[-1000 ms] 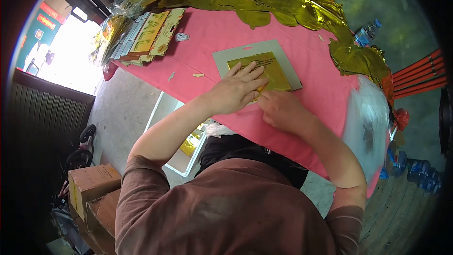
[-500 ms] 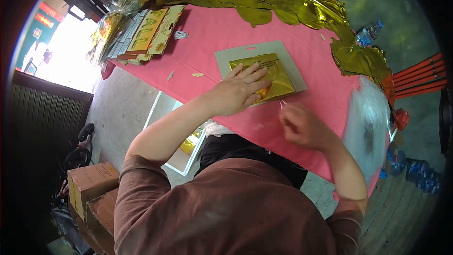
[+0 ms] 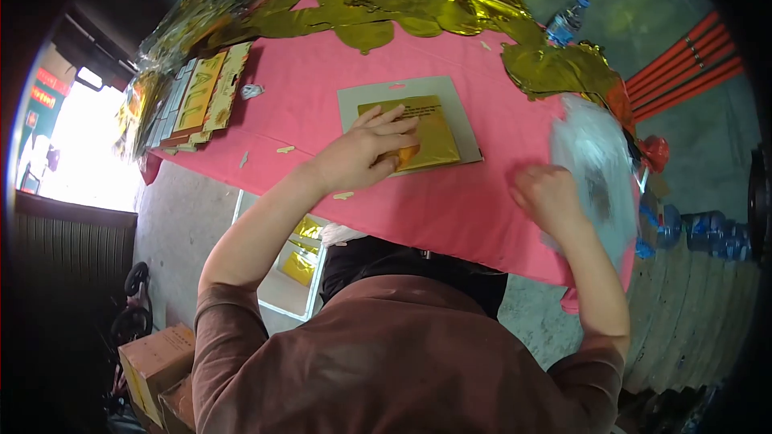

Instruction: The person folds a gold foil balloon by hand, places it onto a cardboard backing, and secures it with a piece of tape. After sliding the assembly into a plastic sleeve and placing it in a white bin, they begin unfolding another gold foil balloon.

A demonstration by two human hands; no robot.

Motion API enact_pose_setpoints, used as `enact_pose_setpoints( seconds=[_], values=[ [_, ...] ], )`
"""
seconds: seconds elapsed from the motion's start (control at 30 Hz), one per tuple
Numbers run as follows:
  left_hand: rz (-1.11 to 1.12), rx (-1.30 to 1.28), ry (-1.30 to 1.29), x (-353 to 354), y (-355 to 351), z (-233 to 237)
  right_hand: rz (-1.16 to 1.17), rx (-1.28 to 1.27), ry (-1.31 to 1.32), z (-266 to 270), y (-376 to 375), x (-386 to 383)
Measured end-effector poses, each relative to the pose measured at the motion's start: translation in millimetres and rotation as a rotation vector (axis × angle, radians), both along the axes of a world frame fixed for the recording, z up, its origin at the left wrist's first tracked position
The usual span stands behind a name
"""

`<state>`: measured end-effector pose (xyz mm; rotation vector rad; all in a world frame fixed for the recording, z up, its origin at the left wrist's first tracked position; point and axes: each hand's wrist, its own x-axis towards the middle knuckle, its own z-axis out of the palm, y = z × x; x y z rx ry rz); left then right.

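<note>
A folded gold foil packet (image 3: 438,138) with small dark print lies on a grey card (image 3: 458,96) that has a slot at its top edge. Spread over the packet's left part is my left hand (image 3: 366,149), palm down with its fingers apart. Off to the right, over the pink cloth (image 3: 305,120), my right hand (image 3: 548,195) has its fingers curled in. Whether anything is between those fingers is hidden. Nearest to this hand is a heap of clear plastic bags (image 3: 593,165). A small pale strip (image 3: 343,195) rests below my left hand.
Gold foil shapes (image 3: 418,12) run along the far edge. Printed cards (image 3: 197,100) and plastic packets are stacked at the left. A water bottle (image 3: 568,21) stands at the far right. Below the table are a white-rimmed bin (image 3: 304,315) and cardboard boxes (image 3: 161,358).
My right hand has moved away from the card's lower edge to the right, toward the plastic bags. My left hand stays on the gold packet. The whole view has shifted.
</note>
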<state>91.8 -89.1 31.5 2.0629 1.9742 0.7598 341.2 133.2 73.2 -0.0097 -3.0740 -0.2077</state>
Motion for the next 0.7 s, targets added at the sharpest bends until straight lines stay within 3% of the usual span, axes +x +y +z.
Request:
enact_pose_setpoints(
  seconds=[0.13, 0.33, 0.7],
  values=[
    [-0.012, 0.085, 0.009, 14.2, -9.3, 10.7, 0.177, 0.111, 0.148, -14.5, 7.7, -25.6],
    [0.041, 0.032, 0.023, 30.9, -28.9, 10.3, 0.365, 0.091, 0.107, -13.8, 10.6, -36.4],
    [-0.015, 0.015, 0.134, 57.5, -69.8, 30.8, 0.307, -0.275, -0.025, 1.7, -25.2, 4.4]
  ],
)
